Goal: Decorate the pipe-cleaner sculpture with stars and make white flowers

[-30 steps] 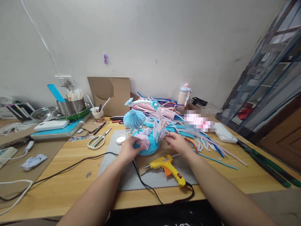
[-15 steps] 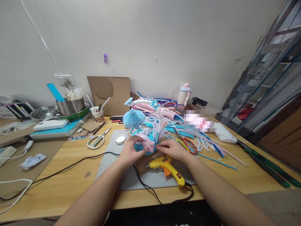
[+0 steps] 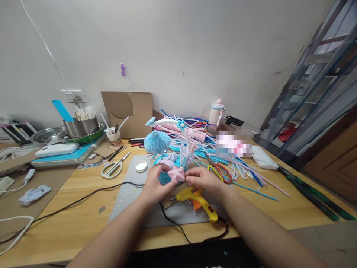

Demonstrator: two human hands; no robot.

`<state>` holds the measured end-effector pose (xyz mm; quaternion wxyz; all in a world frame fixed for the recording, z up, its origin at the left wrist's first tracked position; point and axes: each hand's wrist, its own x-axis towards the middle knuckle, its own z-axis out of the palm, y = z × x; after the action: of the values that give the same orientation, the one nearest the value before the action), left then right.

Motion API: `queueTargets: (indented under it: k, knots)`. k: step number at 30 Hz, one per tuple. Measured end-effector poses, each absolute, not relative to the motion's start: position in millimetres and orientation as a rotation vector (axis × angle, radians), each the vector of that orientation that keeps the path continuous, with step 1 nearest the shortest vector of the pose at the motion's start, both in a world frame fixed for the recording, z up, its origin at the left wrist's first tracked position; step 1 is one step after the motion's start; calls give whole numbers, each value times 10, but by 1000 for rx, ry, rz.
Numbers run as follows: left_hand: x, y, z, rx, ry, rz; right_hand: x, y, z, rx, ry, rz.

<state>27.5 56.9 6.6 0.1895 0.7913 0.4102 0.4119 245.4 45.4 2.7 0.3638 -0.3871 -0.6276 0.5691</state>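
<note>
So the person is sitting at a cluttered wooden table [image 3: 69, 219] with both hands meeting on a fuzzy pipe-cleaner piece. It's a blue dome [image 3: 165, 177] with a pink star [image 3: 177, 173] stuck on its near side, sitting on a scrap of cardboard over the grey mat [image 3: 128, 195], right in the middle of the table. The left hand [image 3: 155, 185] is curled round the dome's left side, fingers gripping it, with the thumb up by the star. The right hand [image 3: 203, 178] has its fingertips pinched on the star's right edge. A yellow glue gun [image 3: 198, 198] lies just in front of the right hand, with its black cable [image 3: 83, 196] trailing off left. Pale scissors [image 3: 113, 169] and a small white lid [image 3: 141, 166] are left of the dome, and a big heap of pipe cleaners [image 3: 200, 143] is behind it.
</note>
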Motion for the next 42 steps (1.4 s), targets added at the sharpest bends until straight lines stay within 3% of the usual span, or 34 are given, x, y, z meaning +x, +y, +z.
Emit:
queueTargets:
  k: [42]
  knots:
    - [354,377,170,2556,1146,1153,2321,405,-4,-874,-1553,1517]
